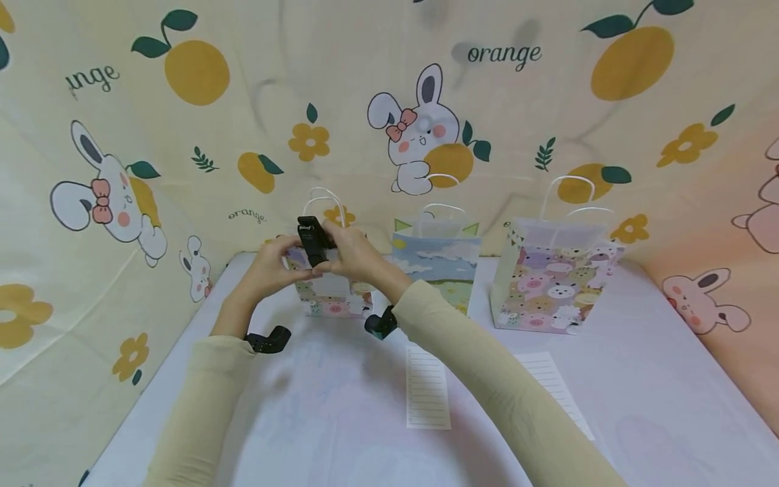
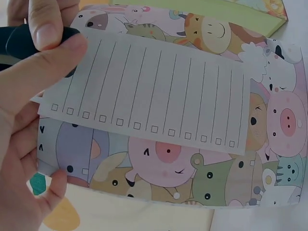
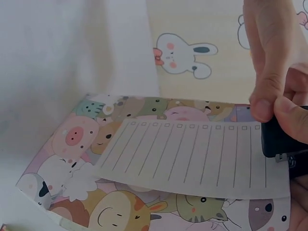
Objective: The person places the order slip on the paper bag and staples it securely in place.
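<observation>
Both hands are together at the top of the left bag (image 1: 335, 310), clamped on a black stapler (image 1: 312, 239). The left hand (image 1: 274, 262) grips it from the left, its thumb tip pressed to the casing and its other fingers curved; the right hand (image 1: 351, 254) pinches it from the right, thumb low and fingers higher up. The thumbs nearly meet on the stapler, so each hand is closed only as far as the stapler between its digits allows.

The stapler overlaps the upper end of a lined slip (image 2: 159, 94), which lies against the bag's animal-print front with a row of small boxes along one long edge. Whether the stapler's jaws are pressed together is hidden. One curled finger of the left hand is at the bag's edge in the left wrist view; I cannot tell whether it touches.

To the right on the desk (image 1: 328, 412) stand a sky-print bag (image 1: 435, 258) and, farther right, another animal-print bag (image 1: 550, 294), all three with white handles. A second slip (image 1: 427, 392) lies in front of the sky-print bag; a third slip (image 1: 552, 379) is partly behind the right sleeve (image 1: 468, 352).
</observation>
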The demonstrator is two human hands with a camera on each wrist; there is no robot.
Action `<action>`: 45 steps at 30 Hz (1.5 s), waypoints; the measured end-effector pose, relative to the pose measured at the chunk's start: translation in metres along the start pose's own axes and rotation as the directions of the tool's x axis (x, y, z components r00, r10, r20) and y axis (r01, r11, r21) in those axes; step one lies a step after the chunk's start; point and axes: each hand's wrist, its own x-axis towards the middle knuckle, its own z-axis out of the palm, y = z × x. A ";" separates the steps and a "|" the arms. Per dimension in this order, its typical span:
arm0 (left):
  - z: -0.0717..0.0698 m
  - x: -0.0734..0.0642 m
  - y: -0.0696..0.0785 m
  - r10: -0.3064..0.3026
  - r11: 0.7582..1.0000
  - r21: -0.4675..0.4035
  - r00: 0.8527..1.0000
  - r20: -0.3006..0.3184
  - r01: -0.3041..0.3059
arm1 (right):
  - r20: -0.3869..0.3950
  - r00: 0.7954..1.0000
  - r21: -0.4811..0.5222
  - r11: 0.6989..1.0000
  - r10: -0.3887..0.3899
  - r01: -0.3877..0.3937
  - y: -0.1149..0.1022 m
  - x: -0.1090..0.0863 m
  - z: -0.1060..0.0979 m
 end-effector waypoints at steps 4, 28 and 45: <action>0.001 0.000 -0.002 -0.012 1.000 -0.014 1.000 0.002 0.013 | -0.014 1.000 0.023 1.000 -0.006 0.007 0.001 0.000 0.002; 0.005 0.003 -0.011 0.107 0.993 -0.039 0.994 -0.014 -0.108 | -0.066 0.998 0.031 0.999 -0.021 0.023 0.003 -0.002 0.005; 0.008 0.004 -0.007 0.157 0.986 0.063 0.985 -0.076 -0.152 | -0.093 0.996 0.062 0.998 0.004 0.002 0.000 -0.003 0.006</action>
